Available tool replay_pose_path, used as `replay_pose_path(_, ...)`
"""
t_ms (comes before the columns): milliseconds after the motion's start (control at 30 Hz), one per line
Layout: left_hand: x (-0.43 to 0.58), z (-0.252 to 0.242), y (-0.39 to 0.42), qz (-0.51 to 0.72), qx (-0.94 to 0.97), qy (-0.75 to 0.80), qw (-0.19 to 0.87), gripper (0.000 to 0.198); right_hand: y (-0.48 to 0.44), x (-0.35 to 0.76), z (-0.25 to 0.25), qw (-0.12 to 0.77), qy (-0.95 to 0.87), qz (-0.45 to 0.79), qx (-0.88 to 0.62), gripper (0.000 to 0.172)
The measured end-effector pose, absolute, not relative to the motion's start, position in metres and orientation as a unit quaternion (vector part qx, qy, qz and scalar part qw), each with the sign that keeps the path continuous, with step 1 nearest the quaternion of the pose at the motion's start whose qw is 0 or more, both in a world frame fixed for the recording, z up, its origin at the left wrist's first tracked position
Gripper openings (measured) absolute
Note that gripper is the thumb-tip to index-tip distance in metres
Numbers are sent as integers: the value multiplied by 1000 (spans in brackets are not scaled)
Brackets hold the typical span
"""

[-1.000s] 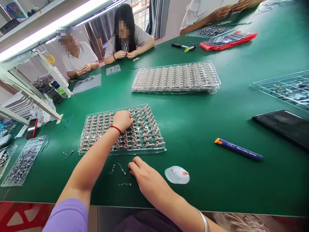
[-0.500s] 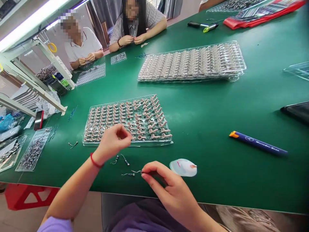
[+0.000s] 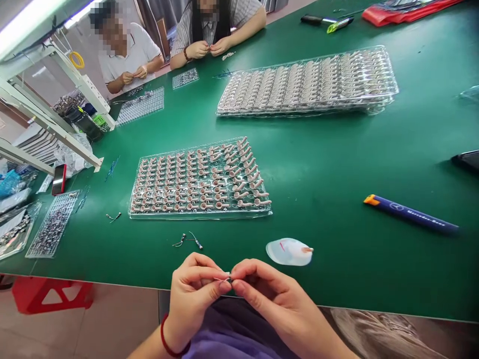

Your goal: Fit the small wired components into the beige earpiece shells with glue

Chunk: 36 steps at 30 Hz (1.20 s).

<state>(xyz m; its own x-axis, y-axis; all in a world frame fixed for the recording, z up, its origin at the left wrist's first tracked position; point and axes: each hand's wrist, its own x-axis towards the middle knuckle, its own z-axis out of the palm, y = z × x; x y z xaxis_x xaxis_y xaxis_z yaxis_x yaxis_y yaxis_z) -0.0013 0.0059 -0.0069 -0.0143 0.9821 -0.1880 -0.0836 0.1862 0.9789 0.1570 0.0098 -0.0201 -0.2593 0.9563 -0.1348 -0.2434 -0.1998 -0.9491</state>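
Observation:
My left hand [image 3: 196, 289], with a red band at its wrist, and my right hand [image 3: 279, 294] meet fingertip to fingertip over the table's front edge. Both pinch a tiny dark component with thin wires [image 3: 229, 279], mostly covered by the fingers. Just beyond them, two similar wired components [image 3: 197, 242] lie on the green table. Further off is a clear plastic tray [image 3: 202, 215] with rows of beige stemmed earphone shells [image 3: 245, 203]. To the right of my hands lies a translucent white oval piece [image 3: 288, 252] with a brownish tip.
A stack of filled clear trays [image 3: 307, 85] lies at the back. On the right are a blue pen-shaped tool [image 3: 411, 214] with an orange end and a dark object [image 3: 466, 160]. A phone [image 3: 59, 179] and parts tray [image 3: 52, 227] lie left. Two people [image 3: 129, 60] work across the table.
My left hand has come back from beside the tray to meet my right hand, and now pinches the wired component too. The view has shifted slightly.

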Motion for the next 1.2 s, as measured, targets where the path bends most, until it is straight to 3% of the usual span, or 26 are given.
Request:
replay_pose_path(167, -6, -8, 4, 452, 376, 502, 634, 7, 14, 165, -15, 381, -461, 699, -390, 25)
replay_pose_path(333, -10, -6, 2, 438, 370, 510, 641, 10, 21, 176, -1, 350, -549, 647, -396, 20)
replay_pose_path(733, -18, 3, 7, 442, 369, 529, 623, 10, 14, 186, -1, 459, -639, 466, -404, 10)
replay_pose_path(1033, -10, 2, -1, 443, 244, 542, 670, 24, 8, 187, -1, 522, -635, 439, -364, 20)
replay_pose_path(1200, -8, 1, -2, 420, 297, 540, 667, 15, 7, 187, 1, 522, -644, 422, -369, 19)
